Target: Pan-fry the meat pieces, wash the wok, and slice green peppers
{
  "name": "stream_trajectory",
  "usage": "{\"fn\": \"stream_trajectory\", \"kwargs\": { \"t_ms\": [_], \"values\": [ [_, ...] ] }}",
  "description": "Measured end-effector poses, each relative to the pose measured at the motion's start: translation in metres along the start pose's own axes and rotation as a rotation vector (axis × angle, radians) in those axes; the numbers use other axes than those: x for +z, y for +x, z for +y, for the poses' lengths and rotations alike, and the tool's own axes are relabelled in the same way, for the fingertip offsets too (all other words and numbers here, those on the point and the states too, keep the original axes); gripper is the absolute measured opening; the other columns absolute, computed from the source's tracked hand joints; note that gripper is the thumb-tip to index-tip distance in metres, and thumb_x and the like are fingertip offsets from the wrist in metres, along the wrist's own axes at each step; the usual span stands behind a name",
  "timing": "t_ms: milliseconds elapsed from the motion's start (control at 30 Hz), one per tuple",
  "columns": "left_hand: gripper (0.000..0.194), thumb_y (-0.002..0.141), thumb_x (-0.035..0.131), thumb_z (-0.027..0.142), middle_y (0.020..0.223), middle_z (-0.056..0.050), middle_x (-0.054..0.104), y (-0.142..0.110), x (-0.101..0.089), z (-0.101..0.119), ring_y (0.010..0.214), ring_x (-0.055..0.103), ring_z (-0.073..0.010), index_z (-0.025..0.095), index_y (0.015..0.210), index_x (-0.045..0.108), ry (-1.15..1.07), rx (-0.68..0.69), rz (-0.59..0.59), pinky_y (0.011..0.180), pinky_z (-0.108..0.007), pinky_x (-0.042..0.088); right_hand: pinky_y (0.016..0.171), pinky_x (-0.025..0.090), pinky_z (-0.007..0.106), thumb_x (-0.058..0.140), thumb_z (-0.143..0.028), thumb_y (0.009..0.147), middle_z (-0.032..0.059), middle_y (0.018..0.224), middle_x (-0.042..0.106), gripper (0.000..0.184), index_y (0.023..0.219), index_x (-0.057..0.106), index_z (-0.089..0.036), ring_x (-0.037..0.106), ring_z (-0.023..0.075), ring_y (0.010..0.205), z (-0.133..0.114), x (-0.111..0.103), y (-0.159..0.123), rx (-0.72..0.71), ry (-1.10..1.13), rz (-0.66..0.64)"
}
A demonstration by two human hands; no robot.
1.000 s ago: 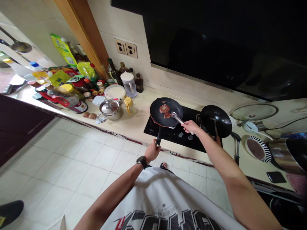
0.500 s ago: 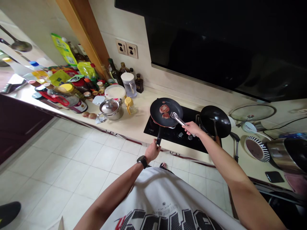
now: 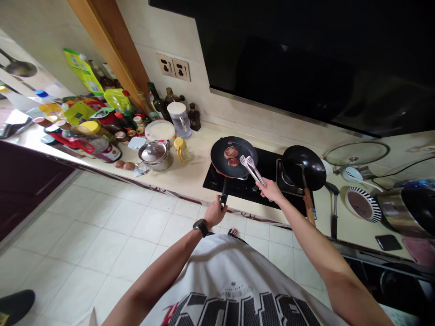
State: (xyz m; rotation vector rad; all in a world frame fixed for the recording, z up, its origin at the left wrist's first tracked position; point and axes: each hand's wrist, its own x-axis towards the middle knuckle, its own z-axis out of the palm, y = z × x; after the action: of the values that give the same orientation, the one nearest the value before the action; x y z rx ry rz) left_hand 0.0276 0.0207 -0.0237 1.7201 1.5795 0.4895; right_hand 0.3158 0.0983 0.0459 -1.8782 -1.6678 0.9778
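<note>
A broad black glossy wall panel is slanting over a long cream-coloured counter point(image 3: 197, 176), into which a flat black glass cooktop point(image 3: 212, 182) is sitting. On its left side a round, dark, shallow frying pan point(image 3: 245, 150) is resting, while a deep glossy black wok point(image 3: 295, 156) is standing to the right. Slender silver metal tongs point(image 3: 257, 172) are angling over the pan's right part, their two tips standing apart. The right hand point(image 3: 270, 189) is pinching the tongs towards their rear; the left hand point(image 3: 215, 212) is curling around the pan's black handle point(image 3: 224, 192). Inside the pan, a larger round browned meat piece point(image 3: 231, 153) is lying just behind a smaller oval browned meat piece point(image 3: 233, 162), and a tiny reddish scrap point(image 3: 230, 143) is sitting farther back. Working well here is probably depending on a steady left grip, low tongs and evenly squeezing tips, with the right forearm staying clear of hot metal.
</note>
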Motion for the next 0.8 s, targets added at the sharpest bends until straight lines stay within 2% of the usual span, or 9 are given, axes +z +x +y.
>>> {"fn": "stream_trajectory", "kwargs": {
  "t_ms": [233,400,567,700,800],
  "values": [
    [0.041,0.096,0.053,0.029,0.086,-0.006,0.073,-0.003,0.000,-0.002,0.082,0.071,-0.0234,0.016,0.133,0.040,-0.007,0.013,0.022,0.066,-0.029,0.043,0.041,0.045,0.017,0.055,-0.045,0.097,-0.0009,0.064,0.066,0.025,0.103,0.065,-0.022,0.064,0.0122,0.047,0.001,-0.001,-0.020,0.039,-0.050,-0.014],
    [0.044,0.097,0.053,0.030,0.088,-0.008,0.074,-0.005,0.002,-0.003,0.085,0.072,-0.0245,0.014,0.135,0.039,-0.021,-0.003,0.036,0.070,-0.030,0.046,0.040,0.042,0.018,0.052,-0.047,0.099,-0.0008,0.062,0.065,0.029,0.107,0.065,-0.022,0.064,0.0145,0.048,-0.004,-0.002,-0.021,0.082,-0.158,-0.021],
    [0.042,0.096,0.053,0.030,0.086,-0.008,0.073,-0.006,0.003,-0.005,0.081,0.071,-0.0239,0.014,0.133,0.040,-0.037,0.007,0.034,0.069,-0.030,0.045,0.052,0.046,0.023,0.048,-0.048,0.101,0.0015,0.060,0.065,0.035,0.110,0.067,-0.020,0.066,0.0171,0.055,-0.031,-0.006,-0.007,0.060,-0.381,-0.013],
    [0.041,0.097,0.051,0.028,0.083,-0.007,0.072,-0.007,0.003,-0.006,0.078,0.070,-0.0234,0.014,0.134,0.039,-0.040,0.019,0.030,0.068,-0.030,0.045,0.067,0.048,0.026,0.054,-0.046,0.100,0.0085,0.082,0.073,0.032,0.109,0.070,-0.020,0.071,0.0217,0.077,-0.057,-0.006,0.012,-0.008,-0.584,0.024],
    [0.040,0.097,0.051,0.028,0.086,-0.007,0.072,-0.008,0.002,-0.005,0.079,0.070,-0.0229,0.015,0.133,0.040,-0.039,0.014,0.020,0.067,-0.029,0.044,0.072,0.048,0.027,0.057,-0.046,0.099,0.0121,0.095,0.074,0.031,0.109,0.072,-0.020,0.071,0.0247,0.090,-0.071,-0.004,0.026,-0.070,-0.703,0.033]
  ]
}}
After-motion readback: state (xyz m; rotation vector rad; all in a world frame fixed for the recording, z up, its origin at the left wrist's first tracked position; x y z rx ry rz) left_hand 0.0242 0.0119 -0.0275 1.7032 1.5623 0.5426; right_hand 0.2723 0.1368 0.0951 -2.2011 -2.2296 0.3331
